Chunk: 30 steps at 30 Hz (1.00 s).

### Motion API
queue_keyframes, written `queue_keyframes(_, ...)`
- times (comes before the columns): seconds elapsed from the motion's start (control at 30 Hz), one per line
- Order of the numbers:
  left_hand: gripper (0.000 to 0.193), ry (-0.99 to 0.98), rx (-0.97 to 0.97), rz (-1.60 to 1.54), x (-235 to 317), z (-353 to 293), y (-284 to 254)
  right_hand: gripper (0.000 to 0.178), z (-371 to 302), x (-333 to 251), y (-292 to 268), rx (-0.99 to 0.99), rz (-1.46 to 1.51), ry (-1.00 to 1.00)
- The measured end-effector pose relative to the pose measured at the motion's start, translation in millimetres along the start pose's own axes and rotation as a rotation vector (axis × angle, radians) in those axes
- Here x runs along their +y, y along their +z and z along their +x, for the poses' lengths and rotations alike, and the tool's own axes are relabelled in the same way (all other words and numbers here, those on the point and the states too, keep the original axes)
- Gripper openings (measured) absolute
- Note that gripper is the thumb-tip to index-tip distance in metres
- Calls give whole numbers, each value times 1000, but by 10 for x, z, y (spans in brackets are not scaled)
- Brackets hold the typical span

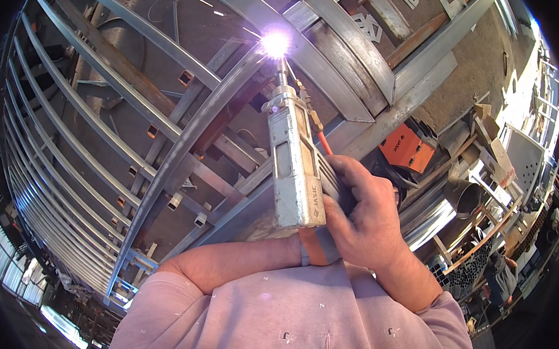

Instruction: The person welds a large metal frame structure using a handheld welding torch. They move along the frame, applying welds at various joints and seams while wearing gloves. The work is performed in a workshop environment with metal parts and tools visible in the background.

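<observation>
My right hand is wrapped round a handheld welding gun with a pale metal body. The gun points away from me, and a bright violet-white glare burns at its nozzle. That glare hides the exact spot where a curved metal bar meets a wider flat steel bar. My left forearm crosses in front of my chest. On my left hand is an orange and grey glove, seen only in part below the gun; its fingers are hidden.
Long curved metal tubes fan out on the left. An orange box-like thing lies right of the gun. Offcuts and a short round pipe are piled at the right, and another person is beyond them.
</observation>
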<state>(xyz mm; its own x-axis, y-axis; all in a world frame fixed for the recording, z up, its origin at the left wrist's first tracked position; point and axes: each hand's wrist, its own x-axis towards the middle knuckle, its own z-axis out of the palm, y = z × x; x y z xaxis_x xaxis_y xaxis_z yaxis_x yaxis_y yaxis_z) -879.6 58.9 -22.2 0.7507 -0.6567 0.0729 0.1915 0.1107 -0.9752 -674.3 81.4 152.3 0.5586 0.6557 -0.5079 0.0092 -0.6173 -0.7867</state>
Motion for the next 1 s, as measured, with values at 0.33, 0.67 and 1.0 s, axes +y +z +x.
queue_keyframes(0.33, 41, 369, -55, 1544, -225, -72, 358, 42, -45, 77, 47, 45, 26, -29)
queue_keyframes(0.67, 39, 583, 163, 2324, -429, 107, 120, 77, -636, 185, 30, 28, -45, -89)
queue_keyframes(1.0, 59, 495, 608, 2876, -1103, -174, 1147, 38, -1149, 322, -361, 428, 61, 116)
